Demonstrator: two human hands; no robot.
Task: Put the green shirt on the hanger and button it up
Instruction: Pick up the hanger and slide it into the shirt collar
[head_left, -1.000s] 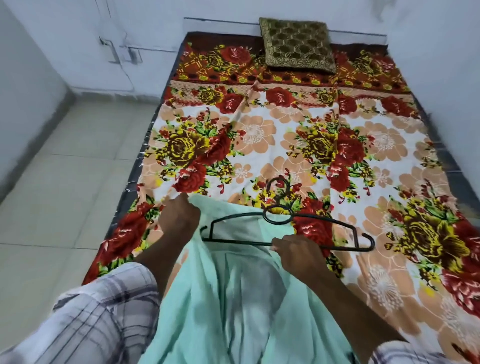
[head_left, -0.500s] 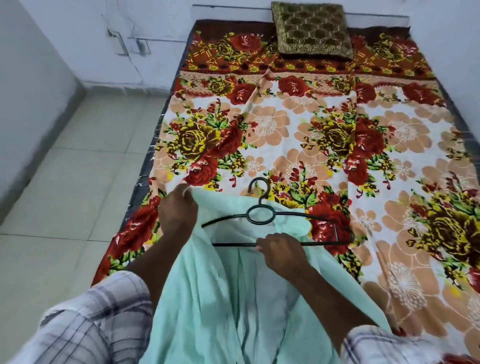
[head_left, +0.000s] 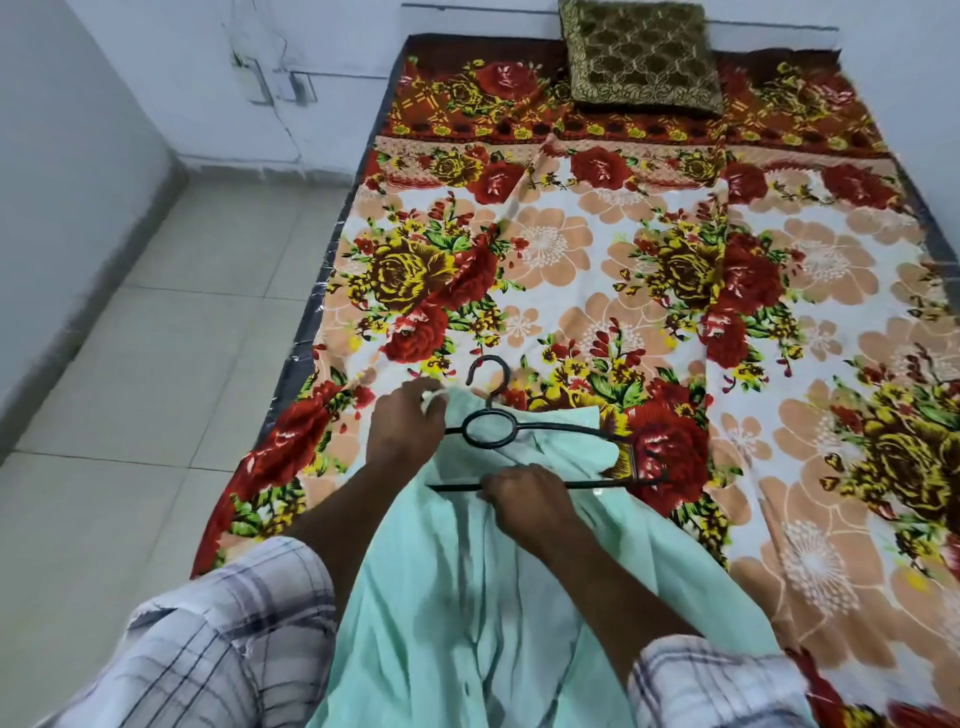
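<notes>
A pale green shirt lies open on the near edge of the bed, collar end away from me. A black plastic hanger rests on its upper part, hook pointing away; its right arm sticks out past the cloth and its left arm is hidden under the fabric and my hand. My left hand grips the shirt's left shoulder or collar cloth, bunched over the hanger's left end. My right hand is closed on the hanger's bottom bar near its middle.
The bed carries a floral sheet in red, yellow and peach. A dark gold cushion sits at the far end against the wall. Tiled floor runs along the bed's left side, and white walls close in behind.
The hanger has slid left and deeper into the shirt, so less of its right arm shows. My left hand has moved right, pulling the shoulder cloth over the hanger's left end. The view shifted left.
</notes>
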